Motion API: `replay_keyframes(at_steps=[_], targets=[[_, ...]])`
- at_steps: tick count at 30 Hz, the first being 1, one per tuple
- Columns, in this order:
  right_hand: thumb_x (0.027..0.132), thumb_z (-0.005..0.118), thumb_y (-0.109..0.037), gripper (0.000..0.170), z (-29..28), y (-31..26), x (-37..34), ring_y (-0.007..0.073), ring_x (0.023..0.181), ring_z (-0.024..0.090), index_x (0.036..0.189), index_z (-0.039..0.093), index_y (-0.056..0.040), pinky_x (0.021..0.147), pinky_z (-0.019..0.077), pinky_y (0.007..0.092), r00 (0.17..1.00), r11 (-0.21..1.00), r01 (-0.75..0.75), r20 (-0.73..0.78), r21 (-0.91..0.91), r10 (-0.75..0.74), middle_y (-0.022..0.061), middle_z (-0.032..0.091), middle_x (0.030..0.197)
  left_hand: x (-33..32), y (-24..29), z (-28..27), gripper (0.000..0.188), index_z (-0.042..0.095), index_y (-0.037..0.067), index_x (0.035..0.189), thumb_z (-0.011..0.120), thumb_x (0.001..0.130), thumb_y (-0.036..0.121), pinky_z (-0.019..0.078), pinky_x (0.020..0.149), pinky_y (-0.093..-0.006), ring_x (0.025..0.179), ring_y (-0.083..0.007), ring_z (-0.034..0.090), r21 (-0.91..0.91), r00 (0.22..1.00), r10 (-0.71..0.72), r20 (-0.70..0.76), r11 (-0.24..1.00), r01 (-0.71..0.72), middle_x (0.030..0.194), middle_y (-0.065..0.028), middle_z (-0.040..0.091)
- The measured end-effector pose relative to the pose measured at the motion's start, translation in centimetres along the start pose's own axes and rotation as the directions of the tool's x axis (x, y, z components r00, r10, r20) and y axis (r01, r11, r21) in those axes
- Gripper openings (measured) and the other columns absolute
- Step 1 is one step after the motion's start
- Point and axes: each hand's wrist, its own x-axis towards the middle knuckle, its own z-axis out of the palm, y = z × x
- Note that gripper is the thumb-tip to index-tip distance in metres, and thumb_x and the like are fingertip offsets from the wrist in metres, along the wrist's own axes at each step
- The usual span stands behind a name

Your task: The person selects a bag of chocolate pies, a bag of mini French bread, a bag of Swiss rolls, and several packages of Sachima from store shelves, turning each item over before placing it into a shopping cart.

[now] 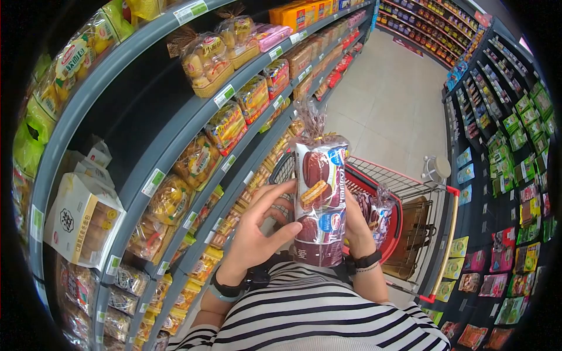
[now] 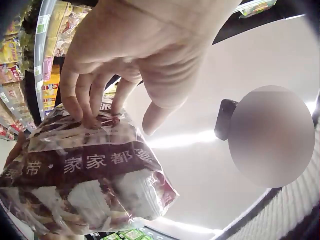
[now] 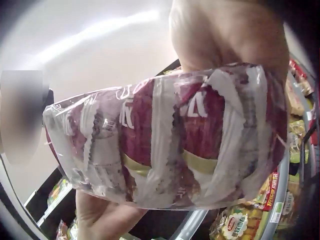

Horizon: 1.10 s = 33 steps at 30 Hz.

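Observation:
A tall clear bag of wrapped snack cakes (image 1: pixel 320 202), maroon and white with a gathered, tied top, stands upright before the striped shirt. My right hand (image 1: pixel 358 225) holds it from the right and behind; the bag hides those fingers in the head view. In the right wrist view, the wrapped cakes (image 3: pixel 165 142) fill the frame in front of that hand (image 3: pixel 227 35). My left hand (image 1: pixel 257 225) has its fingers spread at the bag's left side. The left wrist view shows the fingertips (image 2: pixel 90 121) resting on the bag (image 2: pixel 95 165), the thumb held apart from them.
Bread shelves (image 1: pixel 175 134) run along the left, with a white bread box (image 1: pixel 85 219) close by. A shopping cart (image 1: pixel 436 234) holding a red basket (image 1: pixel 391 234) stands just ahead. Snack racks (image 1: pixel 497 175) line the right, and tiled floor (image 1: pixel 389 99) stretches beyond.

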Motion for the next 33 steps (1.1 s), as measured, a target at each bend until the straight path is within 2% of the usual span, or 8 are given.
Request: replay_keyframes(at_steps=[16,22,24,26,27,30,31,33], targets=[[0.098,0.044,-0.027,0.043,-0.1,-0.6,-0.5,0.0125,0.112,0.051,0.134,0.036,-0.0052,0.093,0.0424,0.0289,0.999,0.999,0.031,-0.017,-0.038,-0.032,0.0048,0.053,0.122,-0.2,-0.6,0.4,0.057,0.044,-0.003,0.129,0.07,0.079,0.007,0.0466,0.077,-0.0266,0.095,-0.0158,0.055,-0.09,1.0,-0.006,0.011,0.996,0.007,0.116,-0.0097,0.049],[0.096,0.05,-0.027,0.052,1.6,-3.3,-1.3,0.0136,0.118,0.044,0.138,0.032,-0.0026,0.1,0.0327,0.0278,0.998,0.949,-0.011,-0.059,-0.314,-0.008,0.0057,0.049,0.127,-1.0,-1.4,-0.1,0.055,0.042,-0.004,0.126,0.069,0.079,0.007,0.0444,0.083,-0.0275,0.098,-0.0148,0.055,-0.137,0.994,-0.1,0.035,0.985,0.103,0.11,-0.0085,0.056],[0.095,0.051,-0.027,0.06,0.7,-4.1,-0.6,0.0153,0.122,0.042,0.142,0.026,-0.0008,0.101,0.0327,0.0274,0.995,0.88,0.006,0.087,-0.474,0.04,0.0083,0.044,0.134,-1.2,-1.3,0.4,0.049,0.046,-0.003,0.122,0.069,0.08,0.008,0.0432,0.085,-0.0262,0.101,-0.0138,0.055,-0.283,0.994,-0.097,-0.06,0.956,0.076,0.112,-0.0094,0.057],[0.097,0.047,-0.022,0.058,0.3,-4.0,-0.1,0.0098,0.072,0.056,0.143,0.02,0.0006,0.065,0.0436,0.0222,0.99,0.862,0.022,0.129,-0.507,0.051,0.0028,0.057,0.083,-2.1,-2.0,-0.1,0.041,0.052,-0.003,0.115,0.069,0.08,0.009,0.0434,0.086,-0.0257,0.1,-0.0131,0.057,-0.29,0.985,-0.157,-0.069,0.948,0.131,0.109,-0.0088,0.06],[0.097,0.047,-0.024,0.058,0.1,-3.9,0.3,0.0092,0.068,0.055,0.142,0.02,0.001,0.062,0.0427,0.0211,0.985,0.872,0.009,0.154,-0.489,0.076,0.002,0.056,0.08,-2.4,-2.1,-0.4,0.039,0.054,-0.004,0.113,0.07,0.08,0.01,0.0438,0.085,-0.0255,0.098,-0.0128,0.058,-0.297,0.983,-0.174,-0.056,0.943,0.15,0.106,-0.0085,0.062],[0.096,0.05,-0.027,0.065,0.3,-4.7,-0.1,0.0157,0.116,0.047,0.142,0.019,0.006,0.098,0.036,0.0264,0.981,0.826,0.007,0.165,-0.564,0.104,0.0114,0.049,0.127,-2.7,-1.5,-0.3,0.033,0.058,-0.005,0.106,0.071,0.08,0.01,0.0455,0.082,-0.0247,0.089,-0.0116,0.06,-0.292,0.975,-0.213,-0.068,0.938,0.185,0.096,-0.0072,0.065],[0.095,0.051,-0.028,0.067,2.0,-6.4,-0.8,0.0159,0.13,0.03,0.142,0.018,0.0073,0.107,0.0234,0.0277,0.962,0.824,-0.05,0.194,-0.564,0.19,0.0116,0.033,0.142,-2.7,-1.4,-0.2,0.032,0.058,-0.005,0.106,0.071,0.08,0.01,0.0465,0.077,-0.0235,0.086,-0.0111,0.061,-0.273,0.979,-0.188,-0.084,0.949,0.159,0.095,-0.0075,0.065],[0.095,0.051,-0.028,0.067,1.8,-6.0,-0.6,0.016,0.13,0.031,0.142,0.018,0.0073,0.107,0.0247,0.0275,0.963,0.824,-0.047,0.195,-0.565,0.188,0.0119,0.034,0.142,-2.7,-1.1,-0.2,0.031,0.058,-0.005,0.105,0.07,0.081,0.01,0.0476,0.073,-0.0224,0.083,-0.0105,0.061,-0.25,0.982,-0.164,-0.094,0.959,0.136,0.094,-0.0078,0.065]])
